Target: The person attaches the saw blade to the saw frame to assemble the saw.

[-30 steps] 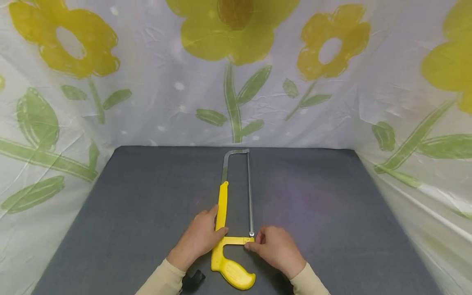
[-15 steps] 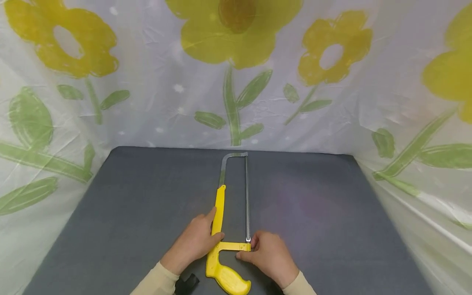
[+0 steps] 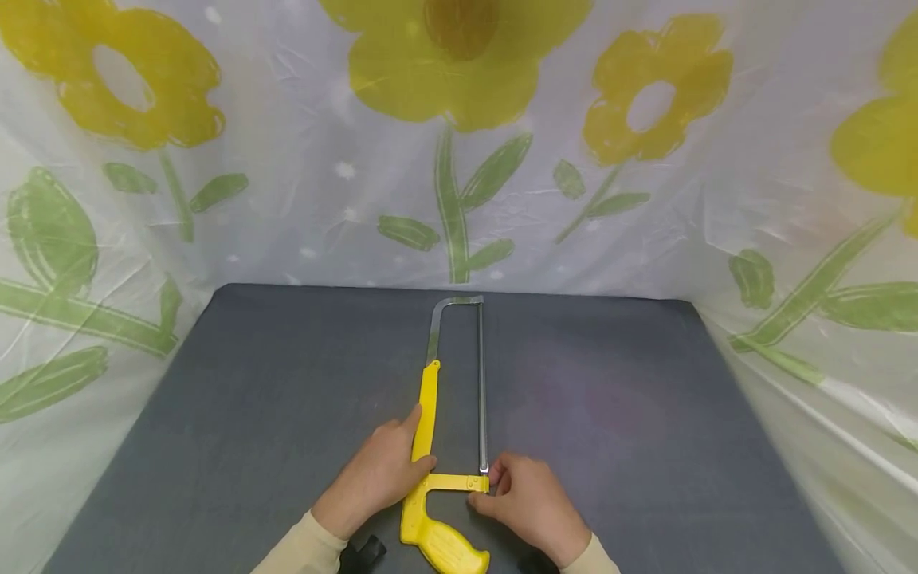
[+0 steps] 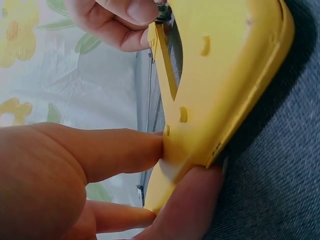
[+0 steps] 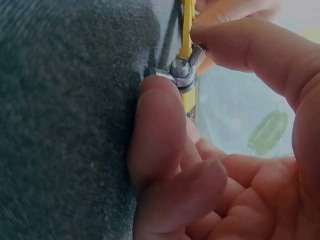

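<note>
A yellow hacksaw [image 3: 427,399] with a silver front bow lies on the grey cloth, its handle [image 3: 452,546] toward me. Its thin blade [image 3: 482,383] runs along the right side. My left hand [image 3: 376,474] grips the yellow frame just above the handle, thumb on one side and fingers on the other. At the near end of the blade, my right hand [image 3: 531,502] holds a metal wing nut [image 5: 182,75] between thumb and a curled finger. In the head view that nut is hidden by the hand.
Grey cloth [image 3: 287,375] covers the table. A hanging sheet with printed yellow flowers [image 3: 323,199] closes off the back and both sides. A black object [image 3: 366,554] shows beside the left sleeve.
The hacksaw and both hands shifted slightly down and left in the view, along with the camera's tilt. My right thumb and fingers have moved a little at the wing nut.
</note>
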Demonstrator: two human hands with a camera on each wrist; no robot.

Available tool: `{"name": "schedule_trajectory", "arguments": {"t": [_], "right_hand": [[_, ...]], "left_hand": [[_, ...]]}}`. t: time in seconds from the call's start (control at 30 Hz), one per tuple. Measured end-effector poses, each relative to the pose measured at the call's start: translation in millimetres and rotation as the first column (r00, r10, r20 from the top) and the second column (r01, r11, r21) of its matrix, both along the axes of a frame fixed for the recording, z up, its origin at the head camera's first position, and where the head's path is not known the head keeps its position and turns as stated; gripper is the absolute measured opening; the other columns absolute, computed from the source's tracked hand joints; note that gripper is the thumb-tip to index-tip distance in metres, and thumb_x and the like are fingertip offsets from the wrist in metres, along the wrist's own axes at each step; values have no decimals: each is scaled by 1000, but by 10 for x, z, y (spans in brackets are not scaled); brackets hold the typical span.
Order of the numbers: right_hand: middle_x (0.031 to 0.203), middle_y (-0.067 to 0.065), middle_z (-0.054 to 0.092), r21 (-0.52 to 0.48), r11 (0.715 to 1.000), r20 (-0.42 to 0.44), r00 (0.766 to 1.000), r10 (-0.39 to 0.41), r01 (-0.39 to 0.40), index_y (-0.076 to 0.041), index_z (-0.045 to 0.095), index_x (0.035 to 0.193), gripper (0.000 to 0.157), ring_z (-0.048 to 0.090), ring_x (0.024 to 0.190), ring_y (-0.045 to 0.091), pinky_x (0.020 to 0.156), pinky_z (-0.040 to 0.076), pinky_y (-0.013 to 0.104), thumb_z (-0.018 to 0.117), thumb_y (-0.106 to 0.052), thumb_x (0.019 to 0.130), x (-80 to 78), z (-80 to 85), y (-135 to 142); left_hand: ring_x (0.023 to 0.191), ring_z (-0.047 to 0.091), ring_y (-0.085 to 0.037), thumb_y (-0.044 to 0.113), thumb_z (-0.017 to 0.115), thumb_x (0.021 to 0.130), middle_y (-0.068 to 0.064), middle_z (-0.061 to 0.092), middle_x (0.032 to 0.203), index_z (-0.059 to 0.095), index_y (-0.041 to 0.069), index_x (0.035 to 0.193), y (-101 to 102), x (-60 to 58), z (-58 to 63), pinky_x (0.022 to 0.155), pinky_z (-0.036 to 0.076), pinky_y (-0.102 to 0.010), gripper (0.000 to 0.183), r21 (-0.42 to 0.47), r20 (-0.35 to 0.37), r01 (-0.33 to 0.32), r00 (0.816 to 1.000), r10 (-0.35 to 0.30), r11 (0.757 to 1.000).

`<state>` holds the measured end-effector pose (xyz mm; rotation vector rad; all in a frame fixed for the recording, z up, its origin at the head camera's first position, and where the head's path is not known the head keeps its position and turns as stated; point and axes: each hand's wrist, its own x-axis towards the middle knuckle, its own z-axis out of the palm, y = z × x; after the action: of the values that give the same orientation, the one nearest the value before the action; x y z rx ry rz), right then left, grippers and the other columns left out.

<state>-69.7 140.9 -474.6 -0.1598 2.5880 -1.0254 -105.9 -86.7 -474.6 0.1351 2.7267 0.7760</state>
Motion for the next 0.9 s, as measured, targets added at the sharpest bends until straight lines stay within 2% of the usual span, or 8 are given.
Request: {"name": "schedule_trajectory", "arguments": {"t": [0.23,0.4,0.7,0.9], "right_hand": [[65,-7,56,-24,999,7,1000,26,-26,-17,63,83,28,47,54,9,49,37,25,82,-37,78,-24,17,54],[66,-8,57,-61,998,-9,999,32,-33,-16,64,83,25,48,54,8,49,38,24,81,-34,79,-47,18,79],[66,-8,59,-110,993,-6,999,50,-50,-13,65,85,22,51,54,6,50,40,23,80,-28,79,-45,-12,115],[67,-4,61,-175,983,39,997,64,-56,-10,65,90,22,56,54,9,49,41,24,80,-23,81,-55,-40,155]], "left_hand": [[96,64,-24,31,78,85,-22,65,121,38,0,154,25,13,-3,76,53,-40,85,25,-40,5,999,-4,1000],[95,64,-23,30,78,85,-22,65,120,39,-1,153,28,9,-8,76,54,-39,84,41,-68,2,998,1,999],[91,62,-20,30,78,85,-22,65,122,40,0,153,21,12,-28,72,52,-37,84,48,-52,-8,999,11,999],[85,60,-17,31,79,84,-21,66,119,40,1,153,21,5,-27,68,50,-35,84,48,-54,-11,998,13,999]]}}
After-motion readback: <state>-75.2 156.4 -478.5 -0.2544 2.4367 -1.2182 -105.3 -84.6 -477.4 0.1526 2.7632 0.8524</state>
